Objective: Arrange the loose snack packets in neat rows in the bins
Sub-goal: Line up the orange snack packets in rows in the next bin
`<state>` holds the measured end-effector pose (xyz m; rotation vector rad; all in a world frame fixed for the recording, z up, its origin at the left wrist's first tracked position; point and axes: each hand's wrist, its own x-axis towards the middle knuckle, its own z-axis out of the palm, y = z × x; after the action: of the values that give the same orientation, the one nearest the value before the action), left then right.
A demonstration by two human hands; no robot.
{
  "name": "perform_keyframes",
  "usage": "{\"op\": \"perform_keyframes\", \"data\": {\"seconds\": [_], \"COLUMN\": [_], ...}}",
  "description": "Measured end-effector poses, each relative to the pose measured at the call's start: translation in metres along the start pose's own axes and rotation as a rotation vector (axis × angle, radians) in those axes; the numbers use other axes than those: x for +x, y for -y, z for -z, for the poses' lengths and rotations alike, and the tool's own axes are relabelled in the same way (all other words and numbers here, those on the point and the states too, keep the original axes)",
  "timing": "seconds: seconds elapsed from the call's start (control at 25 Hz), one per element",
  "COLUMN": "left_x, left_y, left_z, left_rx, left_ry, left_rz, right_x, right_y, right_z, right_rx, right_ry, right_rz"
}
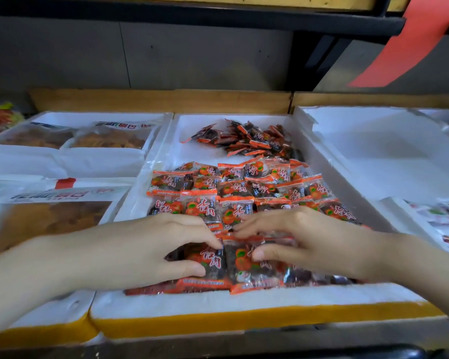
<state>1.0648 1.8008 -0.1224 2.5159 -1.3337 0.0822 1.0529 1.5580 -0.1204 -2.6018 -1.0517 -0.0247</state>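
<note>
Your left hand (151, 250) is curled over the near end of the white foam middle bin (218, 304), thumb and forefinger pinching an orange-and-clear plastic snack packet (213, 257) in the front row. Your right hand (306, 242) meets it from the other side. Its thumb lies on the face of the neighbouring orange packet (240, 265) and its bent fingers hook over the top edge, gripping it. These two packets lie side by side and touching, right under your fingertips, just behind the bin's near wall.

Beyond your hands, overlapping rows of matching orange packets (233, 193) lie face up across the middle of the bin. Toward its far right corner, a loose heap of packets (249, 139) lies jumbled, well apart from both hands.

On your left, a second white foam bin (101, 116) holds large clear bags of brown snacks (106, 139), and a nearer large bag (55, 218) lies just beside your left wrist. On your right stands a third white foam bin (373, 156), with small white packets (446, 216) past its near right corner. A red paper strip (405, 45) hangs from the dark shelf frame (244, 22) overhead.
</note>
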Motion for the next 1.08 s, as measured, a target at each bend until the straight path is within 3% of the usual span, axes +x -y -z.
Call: {"op": "perform_keyframes", "data": {"seconds": [0.12, 0.28, 0.44, 0.64, 0.8, 1.08], "left_x": [0.023, 0.097, 0.166, 0.221, 0.254, 0.279], "left_y": [0.023, 0.058, 0.119, 0.186, 0.208, 0.230], "left_z": [0.028, 0.059, 0.050, 0.016, 0.011, 0.004], "left_rx": [0.053, 0.115, 0.158, 0.103, 0.015, 0.125], "left_ry": [-0.130, -0.133, -0.123, -0.103, -0.031, -0.013], "left_rz": [-0.092, 0.020, 0.159, 0.355, 0.410, 0.451], "right_x": [0.016, 0.052, 0.084, 0.128, 0.163, 0.191], "right_y": [-0.032, -0.098, -0.154, -0.203, -0.230, -0.246], "right_z": [0.026, 0.054, 0.056, 0.045, 0.050, 0.050], "right_rx": [-0.087, -0.209, -0.196, -0.153, -0.192, -0.154], "right_ry": [-0.206, -0.386, -0.405, -0.299, -0.245, -0.133], "right_rz": [-0.068, -0.282, -0.460, -0.529, -0.555, -0.531]}}
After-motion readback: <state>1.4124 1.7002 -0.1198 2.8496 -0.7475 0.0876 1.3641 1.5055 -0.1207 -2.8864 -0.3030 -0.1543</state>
